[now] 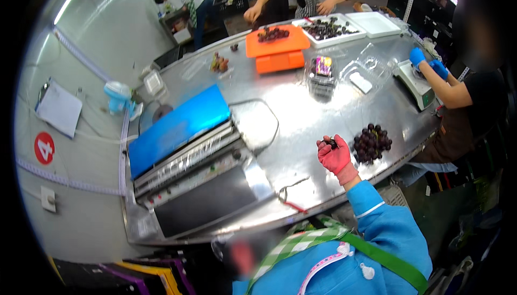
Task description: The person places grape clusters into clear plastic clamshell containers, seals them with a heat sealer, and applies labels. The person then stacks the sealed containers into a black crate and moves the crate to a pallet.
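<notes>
My right hand (336, 155), in a red glove, is raised over the steel table (299, 161) with its fingers curled around small dark grapes (330, 143). Just right of it lies a bunch of dark purple grapes (372, 143). A blurred red shape (242, 256) low in front of my body looks like my gloved left hand; its fingers cannot be made out. Near the table's front edge rest red-handled snips (295, 206).
A wrapping machine with a blue cover (181, 129) fills the table's left. Behind are an orange scale (279, 62), a clear clamshell of grapes (322, 74) and a white tray (361, 32). A co-worker's blue-gloved hands (418, 56) are over another scale (418, 89) at right.
</notes>
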A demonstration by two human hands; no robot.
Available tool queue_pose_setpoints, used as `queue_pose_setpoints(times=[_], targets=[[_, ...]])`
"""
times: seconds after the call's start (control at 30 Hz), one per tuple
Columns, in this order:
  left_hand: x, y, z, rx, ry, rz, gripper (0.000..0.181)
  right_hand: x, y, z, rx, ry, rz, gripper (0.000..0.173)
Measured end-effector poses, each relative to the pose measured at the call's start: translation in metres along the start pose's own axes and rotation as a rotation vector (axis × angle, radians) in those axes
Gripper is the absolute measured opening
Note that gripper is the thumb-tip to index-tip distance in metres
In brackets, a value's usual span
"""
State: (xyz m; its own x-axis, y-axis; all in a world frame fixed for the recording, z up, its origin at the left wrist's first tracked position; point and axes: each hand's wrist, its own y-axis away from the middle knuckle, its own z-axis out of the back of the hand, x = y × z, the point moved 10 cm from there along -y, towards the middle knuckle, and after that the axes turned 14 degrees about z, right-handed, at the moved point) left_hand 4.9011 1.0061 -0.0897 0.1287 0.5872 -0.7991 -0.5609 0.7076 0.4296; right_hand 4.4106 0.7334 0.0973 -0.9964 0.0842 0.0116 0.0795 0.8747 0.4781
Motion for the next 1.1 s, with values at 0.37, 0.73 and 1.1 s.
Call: queue_pose_setpoints(times=[0.37,0.73,1.1], targets=[[-0.107,0.022,-0.007,-0.162,-0.029,0.053,0.011,0.141,-0.199,-0.269,0.244,0.679,0.735,0.075],[-0.379,0.096,-0.079,0.141,-0.163,-0.713,0.019,0.012,-0.062,-0.087,0.165,0.731,0.431,0.028],[-0.384,0.179,-0.278,1.164,0.000,-0.108,0.045,0.200,0.128,0.001,-0.138,1.098,1.307,0.023]])
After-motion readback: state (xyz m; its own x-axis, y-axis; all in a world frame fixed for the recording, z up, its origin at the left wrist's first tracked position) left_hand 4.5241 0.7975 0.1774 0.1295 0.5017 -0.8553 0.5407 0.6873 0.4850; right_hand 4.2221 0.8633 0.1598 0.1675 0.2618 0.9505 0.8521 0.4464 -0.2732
